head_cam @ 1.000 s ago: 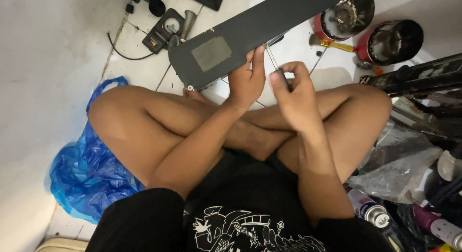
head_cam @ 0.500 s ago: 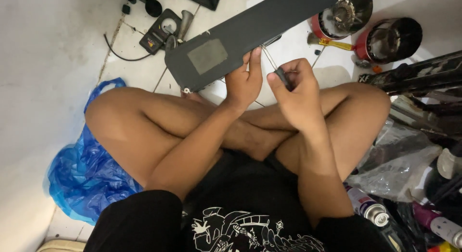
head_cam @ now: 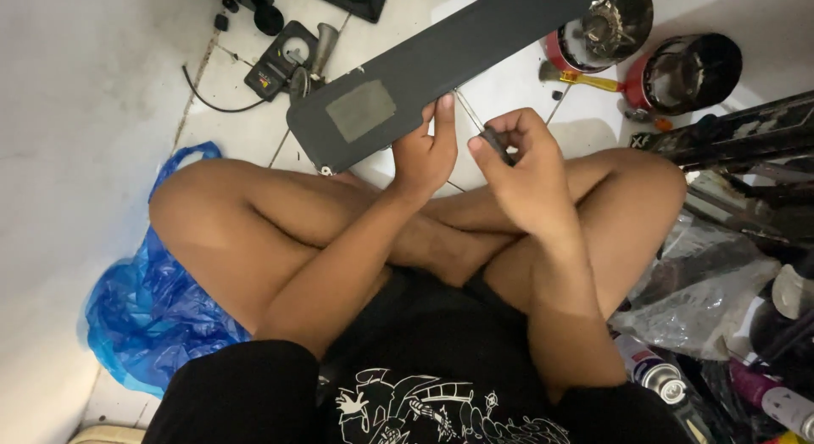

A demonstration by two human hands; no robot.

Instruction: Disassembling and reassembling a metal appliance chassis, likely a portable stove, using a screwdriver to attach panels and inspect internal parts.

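Observation:
I sit cross-legged on a white tiled floor. A long dark grey flat panel with a paler grey rectangle on it lies across the floor in front of my knees. My left hand grips its near edge, fingers pressed on the panel. My right hand is closed around a thin screwdriver whose metal shaft points up to the panel's edge beside my left fingers.
A multimeter with black leads lies at the far left. Two round red-rimmed tins with parts stand at the far right, with a yellow-handled brush between them. A blue plastic bag is left; spray cans and clutter right.
The panel's near end has shifted slightly left and away. My right hand has turned and drawn closer to my left hand, with the screwdriver shaft still at the panel's edge.

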